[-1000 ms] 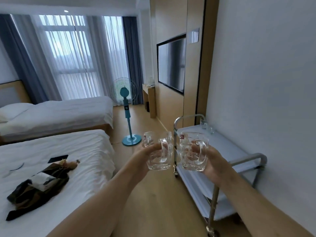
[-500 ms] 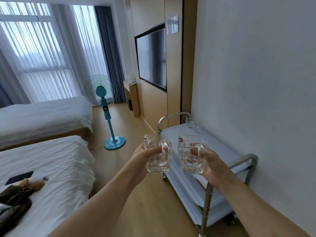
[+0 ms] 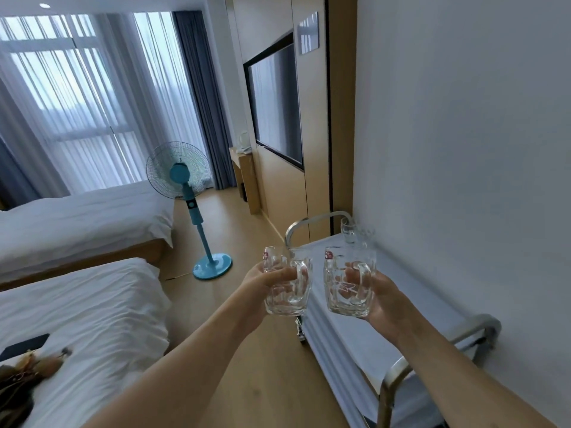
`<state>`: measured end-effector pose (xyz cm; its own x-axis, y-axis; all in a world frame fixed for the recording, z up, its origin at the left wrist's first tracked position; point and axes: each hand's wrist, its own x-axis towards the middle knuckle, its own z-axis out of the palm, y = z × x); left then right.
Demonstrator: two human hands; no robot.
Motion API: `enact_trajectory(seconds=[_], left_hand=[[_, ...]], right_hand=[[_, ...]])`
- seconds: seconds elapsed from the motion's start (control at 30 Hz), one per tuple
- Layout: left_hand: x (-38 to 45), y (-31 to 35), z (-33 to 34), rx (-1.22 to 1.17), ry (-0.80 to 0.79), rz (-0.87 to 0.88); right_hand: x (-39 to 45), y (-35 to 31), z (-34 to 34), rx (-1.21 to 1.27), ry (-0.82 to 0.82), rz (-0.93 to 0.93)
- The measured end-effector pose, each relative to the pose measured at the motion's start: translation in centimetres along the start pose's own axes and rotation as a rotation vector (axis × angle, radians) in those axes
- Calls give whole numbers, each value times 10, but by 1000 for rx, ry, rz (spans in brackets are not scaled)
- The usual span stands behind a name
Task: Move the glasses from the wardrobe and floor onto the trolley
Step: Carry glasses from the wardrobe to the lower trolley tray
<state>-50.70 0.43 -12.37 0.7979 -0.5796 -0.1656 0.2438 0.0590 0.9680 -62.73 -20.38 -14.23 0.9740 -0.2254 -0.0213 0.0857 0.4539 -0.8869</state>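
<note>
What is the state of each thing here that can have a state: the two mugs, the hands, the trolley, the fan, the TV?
Left mug: upright, empty, held in the air.
Right mug: upright, empty, held over the trolley.
Left hand: grips the left mug.
Right hand: grips the right mug.
Trolley: top shelf carries small glasses at its far end.
Fan: cannot tell if running.
TV: off.

Premises present as a hotel twin room: two white-sheeted beds (image 3: 80,230) stand side by side, with a curtained window (image 3: 77,97) beyond them, a pedestal fan (image 3: 182,180) at their foot, and opposite them a wall-mounted television (image 3: 276,103) and a steel service trolley (image 3: 401,313).
</note>
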Motion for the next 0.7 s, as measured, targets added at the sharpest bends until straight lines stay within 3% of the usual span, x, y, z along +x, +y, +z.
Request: enact_trajectory(seconds=[0.4,0.7], left_hand=[[116,1,2,29,-107,-59],[228,11,-18,79,-275,-162]], right_hand=[[74,16,-46,36,168,5],[147,29,-58,98,428,-28]])
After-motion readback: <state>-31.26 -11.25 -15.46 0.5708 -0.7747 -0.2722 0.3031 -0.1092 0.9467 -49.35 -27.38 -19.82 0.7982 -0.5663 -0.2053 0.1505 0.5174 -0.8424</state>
